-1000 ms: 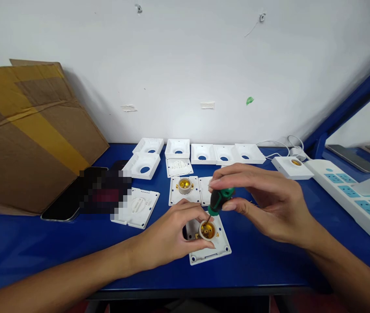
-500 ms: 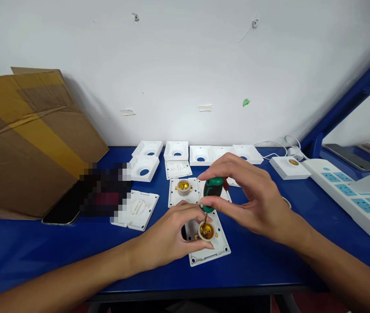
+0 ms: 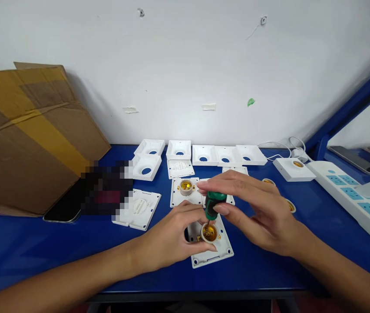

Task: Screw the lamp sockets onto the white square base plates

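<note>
My left hand is closed around the brass lamp socket that sits on a white square base plate near the table's front edge. My right hand pinches the green and black handle of a small screwdriver. The screwdriver stands nearly upright with its tip inside the socket. Just behind lies another base plate with a brass socket.
Several white square covers with round holes line the back of the blue table. A flattened cardboard box leans at the left beside a phone. A white power strip lies at the right, with a finished lamp holder nearby.
My right hand has turned and lowered on the screwdriver handle, its fingers now lying flatter over it. The left hand stays on the socket. The view shifted slightly.
</note>
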Demonstrator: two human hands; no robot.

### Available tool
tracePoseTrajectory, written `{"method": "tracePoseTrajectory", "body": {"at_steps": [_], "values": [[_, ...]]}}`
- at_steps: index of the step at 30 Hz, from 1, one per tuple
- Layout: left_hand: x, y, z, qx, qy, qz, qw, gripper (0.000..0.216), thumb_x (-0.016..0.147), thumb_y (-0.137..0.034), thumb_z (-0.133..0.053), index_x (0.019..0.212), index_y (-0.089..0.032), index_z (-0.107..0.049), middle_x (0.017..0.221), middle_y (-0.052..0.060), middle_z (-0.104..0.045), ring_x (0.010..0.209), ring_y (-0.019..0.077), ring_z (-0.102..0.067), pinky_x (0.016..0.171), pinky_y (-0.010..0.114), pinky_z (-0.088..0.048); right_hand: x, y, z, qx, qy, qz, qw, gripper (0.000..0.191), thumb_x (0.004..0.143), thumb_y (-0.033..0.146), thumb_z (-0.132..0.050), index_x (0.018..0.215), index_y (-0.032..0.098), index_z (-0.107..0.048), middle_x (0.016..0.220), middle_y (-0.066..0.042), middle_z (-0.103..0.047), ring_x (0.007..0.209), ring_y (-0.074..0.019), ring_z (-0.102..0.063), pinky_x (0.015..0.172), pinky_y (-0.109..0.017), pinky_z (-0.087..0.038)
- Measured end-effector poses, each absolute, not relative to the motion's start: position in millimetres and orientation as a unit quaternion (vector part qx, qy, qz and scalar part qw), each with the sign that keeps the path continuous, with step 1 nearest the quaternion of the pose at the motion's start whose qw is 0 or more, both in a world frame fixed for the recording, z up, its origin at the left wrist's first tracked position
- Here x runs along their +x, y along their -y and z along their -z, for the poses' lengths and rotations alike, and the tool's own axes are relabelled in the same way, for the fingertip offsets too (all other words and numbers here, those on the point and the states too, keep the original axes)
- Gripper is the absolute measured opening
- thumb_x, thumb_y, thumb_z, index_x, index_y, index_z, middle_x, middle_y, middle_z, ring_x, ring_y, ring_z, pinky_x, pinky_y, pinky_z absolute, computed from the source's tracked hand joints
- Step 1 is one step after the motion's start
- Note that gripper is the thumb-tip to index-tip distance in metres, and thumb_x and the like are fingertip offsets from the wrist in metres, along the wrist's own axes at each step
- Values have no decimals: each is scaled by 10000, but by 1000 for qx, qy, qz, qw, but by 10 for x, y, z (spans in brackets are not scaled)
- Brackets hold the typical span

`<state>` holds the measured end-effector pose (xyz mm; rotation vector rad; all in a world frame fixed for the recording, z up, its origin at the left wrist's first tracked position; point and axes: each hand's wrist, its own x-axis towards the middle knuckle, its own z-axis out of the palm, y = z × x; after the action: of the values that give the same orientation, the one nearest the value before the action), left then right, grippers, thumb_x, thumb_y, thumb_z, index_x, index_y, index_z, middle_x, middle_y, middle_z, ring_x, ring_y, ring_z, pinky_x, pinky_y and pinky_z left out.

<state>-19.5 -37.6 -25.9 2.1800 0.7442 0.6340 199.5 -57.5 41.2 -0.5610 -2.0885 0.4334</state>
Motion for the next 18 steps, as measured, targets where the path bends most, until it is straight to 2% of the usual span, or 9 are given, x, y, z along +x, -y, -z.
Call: {"method": "tracePoseTrajectory", "body": {"at_steps": [4, 6, 8, 11, 14, 16, 18], "values": [[-182, 372, 221, 845, -278, -235, 392, 263, 837, -320, -891, 1002, -227, -708, 1022, 15, -753, 1016, 250, -698, 949, 377, -551, 1898, 597, -447, -227, 845, -147, 461, 287, 1001, 201, -706, 1287, 192, -677, 994, -61, -742, 845, -176, -669, 719, -338, -584], [-172, 372, 195, 841, -279, -229, 403, 247, 846, -309, -881, 997, -227, -704, 1072, 16, -754, 1060, 252, -691, 988, 383, -540, 1857, 597, -463, -221, 851, -113, 462, 246, 984, 254, -739, 1204, 153, -693, 903, -51, -709, 779, -166, -638, 674, -325, -557], [-166, 374, 184, 841, -281, -226, 403, 251, 834, -324, -894, 929, -213, -690, 1012, 10, -751, 1019, 245, -694, 972, 378, -540, 1852, 581, -480, -223, 856, -82, 459, 254, 964, 284, -768, 1163, 144, -691, 858, -37, -693, 753, -162, -623, 676, -326, -547], [-166, 382, 191, 840, -289, -224, 401, 279, 826, -345, -899, 832, -200, -661, 838, -14, -714, 890, 222, -692, 899, 362, -551, 1910, 551, -512, -227, 872, -60, 430, 349, 971, 321, -757, 1265, 160, -660, 995, -78, -744, 888, -194, -681, 777, -364, -577], [-179, 392, 205, 842, -292, -225, 394, 267, 821, -359, -906, 919, -211, -705, 888, -2, -733, 907, 228, -691, 886, 354, -551, 1988, 546, -549, -219, 887, -83, 399, 378, 1034, 221, -658, 1400, 143, -605, 1253, -136, -744, 1162, -213, -687, 974, -398, -572], [-190, 397, 221, 846, -296, -224, 382, 288, 814, -377, -913, 963, -221, -722, 921, 6, -741, 929, 239, -688, 890, 356, -548, 2024, 551, -571, -224, 881, -122, 397, 387, 1021, 120, -637, 1406, 150, -618, 1280, -111, -753, 1180, -192, -694, 1034, -377, -561], [-201, 400, 245, 849, -300, -222, 375, 295, 815, -388, -913, 975, -223, -728, 957, 20, -744, 975, 256, -686, 897, 361, -545, 2049, 549, -586, -227, 868, -171, 408, 402, 995, 85, -658, 1387, 176, -651, 1224, -78, -782, 1108, -182, -724, 996, -358, -587]]}}
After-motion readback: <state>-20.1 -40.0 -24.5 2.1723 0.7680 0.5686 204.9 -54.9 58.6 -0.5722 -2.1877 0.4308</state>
